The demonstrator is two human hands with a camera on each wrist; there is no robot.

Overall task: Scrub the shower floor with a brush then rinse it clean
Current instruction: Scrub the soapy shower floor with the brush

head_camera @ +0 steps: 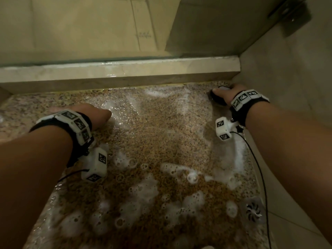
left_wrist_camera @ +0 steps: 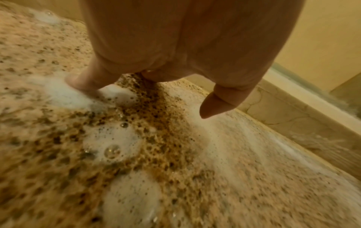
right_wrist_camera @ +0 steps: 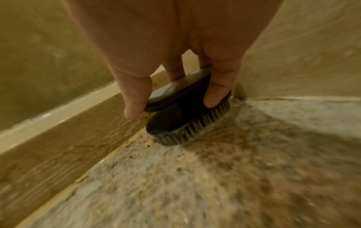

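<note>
R hand (right_wrist_camera: 175, 50) fingers (right_wrist_camera: 218, 86) curl down over a dark oval brush (right_wrist_camera: 181, 114), thumb on its near-left end, others over the far side; grip is firm w/ a grey smooth cap under the palm. Stiff grey bristles splay below the fingertips, pressed onto the shower floor (right_wrist_camera: 215, 177) right in the corner where the curb (right_wrist_camera: 68, 138) meets the side wall (right_wrist_camera: 312, 46). Brush body is matte black plastic, rounded edges.

L hand (left_wrist_camera: 175, 46) holds nothing: fingers spread and fairly straight, tips planted in white foam (left_wrist_camera: 64, 92) on the floor, thumb hanging just above the surface. In the head view it sits well apart from the brush, on the opposite side of the floor.

Floor outward from both hands: speckled tan/brown granite-like stone, wet and glossy, w/ patches of bubbly suds, thickest toward the near side. Curb is smooth beige marble w/ thin veins, wet on top. Walls are plain beige tile. A round metal drain (head_camera: 253, 211) w/ curved slots sits near the R forearm, near side of the brush. Both wrists carry white marker-tagged bands w/ black cables.
</note>
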